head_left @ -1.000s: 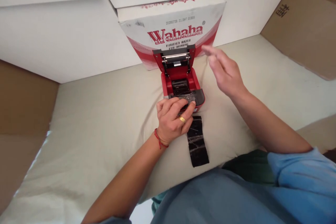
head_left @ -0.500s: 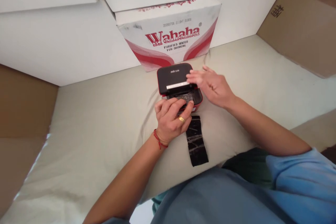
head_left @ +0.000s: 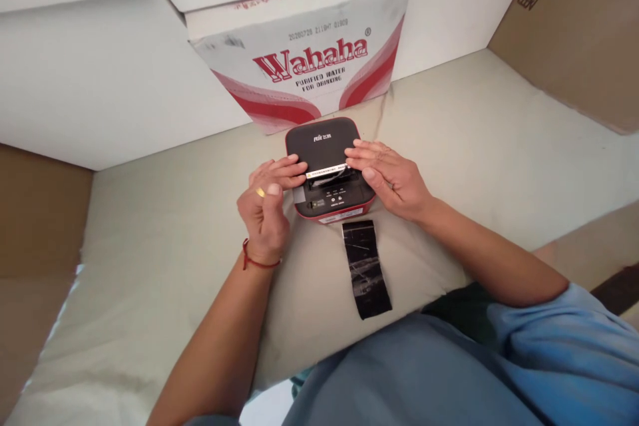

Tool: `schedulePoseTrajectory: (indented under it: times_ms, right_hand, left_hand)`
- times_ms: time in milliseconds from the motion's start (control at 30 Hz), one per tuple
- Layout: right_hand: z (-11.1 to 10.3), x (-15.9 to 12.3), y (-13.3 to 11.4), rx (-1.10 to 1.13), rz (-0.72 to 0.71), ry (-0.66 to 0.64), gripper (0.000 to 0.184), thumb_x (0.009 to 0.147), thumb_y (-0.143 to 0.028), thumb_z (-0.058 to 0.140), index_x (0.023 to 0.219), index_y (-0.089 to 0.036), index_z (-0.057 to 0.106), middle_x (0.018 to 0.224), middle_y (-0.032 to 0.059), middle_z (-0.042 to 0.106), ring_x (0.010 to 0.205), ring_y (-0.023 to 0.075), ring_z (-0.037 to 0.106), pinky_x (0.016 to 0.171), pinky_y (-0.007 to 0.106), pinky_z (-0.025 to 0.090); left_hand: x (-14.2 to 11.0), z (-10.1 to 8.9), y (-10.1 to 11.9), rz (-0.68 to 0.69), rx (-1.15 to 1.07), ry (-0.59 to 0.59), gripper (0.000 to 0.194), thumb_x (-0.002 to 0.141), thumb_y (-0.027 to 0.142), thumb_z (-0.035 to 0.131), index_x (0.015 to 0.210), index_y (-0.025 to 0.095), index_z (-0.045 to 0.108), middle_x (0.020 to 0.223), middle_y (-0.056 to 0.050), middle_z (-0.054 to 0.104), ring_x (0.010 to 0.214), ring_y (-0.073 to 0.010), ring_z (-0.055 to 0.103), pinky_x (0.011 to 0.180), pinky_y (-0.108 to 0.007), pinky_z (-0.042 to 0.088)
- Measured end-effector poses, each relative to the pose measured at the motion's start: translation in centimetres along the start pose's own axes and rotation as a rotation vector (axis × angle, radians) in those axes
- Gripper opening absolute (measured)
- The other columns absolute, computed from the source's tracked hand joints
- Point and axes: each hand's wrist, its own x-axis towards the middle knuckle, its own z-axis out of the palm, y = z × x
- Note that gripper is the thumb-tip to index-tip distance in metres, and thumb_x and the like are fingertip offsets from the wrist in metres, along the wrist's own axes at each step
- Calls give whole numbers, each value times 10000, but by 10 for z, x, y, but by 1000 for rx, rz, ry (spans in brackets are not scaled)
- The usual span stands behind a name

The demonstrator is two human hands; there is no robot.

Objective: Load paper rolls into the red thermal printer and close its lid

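A small label printer with a red body and a black lid stands closed on a beige padded surface. My left hand is at its left side, fingertips touching the left edge of the lid by the paper slot, nothing held. My right hand lies with fingers stretched flat on the right edge of the lid. A black glossy strip lies flat on the surface just in front of the printer, apart from both hands.
A red-and-white Wahaha water carton stands right behind the printer. White boxes form a wall at the back. Brown cardboard leans at the right, and more brown board is at the left.
The printer's lid, standing open a second ago, is now shut. My right hand came down onto it. My left hand left the front panel and moved to the lid's left edge.
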Motion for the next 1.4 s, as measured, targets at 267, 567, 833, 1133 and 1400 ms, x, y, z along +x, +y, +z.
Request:
schedulePoseTrajectory:
  times_ms: [267,567,833,1133,1400]
  right_hand:
    - [0,0,-7,-20,-22,37,446,1244,-438,471,1430,-254,832,1475,98,872,1512,265,754,1356,541,514]
    - [8,-22,-14,-97,-329,123,387,1187,-447,555,1341,-310,881,1248,48,917,1175,298,746,1059,556,590]
    - [8,-29,-11,-123,-175,-11,459,1184,-561,497,1291,-373,902,1249,35,907,1038,285,742,1020,579,557]
    - [1,-15,-20,-73,-196,-40,358,1126,-545,622,1141,-348,921,1118,51,916,1116,324,791,1039,575,625]
    - [-29,68,-43,-52,312,-264,472,1200,-495,557,966,-228,868,804,39,834,760,229,784,799,394,612]
  left_hand:
    - [5,-1,-13,7,-102,-39,183,1024,488,814,1024,331,909,1134,-20,913,1233,-319,812,1228,-568,598]
    - [-2,-1,-33,-372,-473,-140,981,727,617,1020,1621,528,626,1866,66,499,1870,-377,243,1551,-581,204]
    - [-8,8,-31,-558,-662,-148,935,823,424,856,1689,561,528,1856,79,533,1801,-338,420,1487,-594,396]
    - [-12,14,-45,-503,-589,-130,970,833,570,926,1694,566,480,1895,42,459,1798,-340,418,1451,-553,446]
    - [-13,23,-51,-478,-741,-129,952,762,609,1015,1597,448,587,1805,-28,566,1721,-359,499,1413,-540,459]
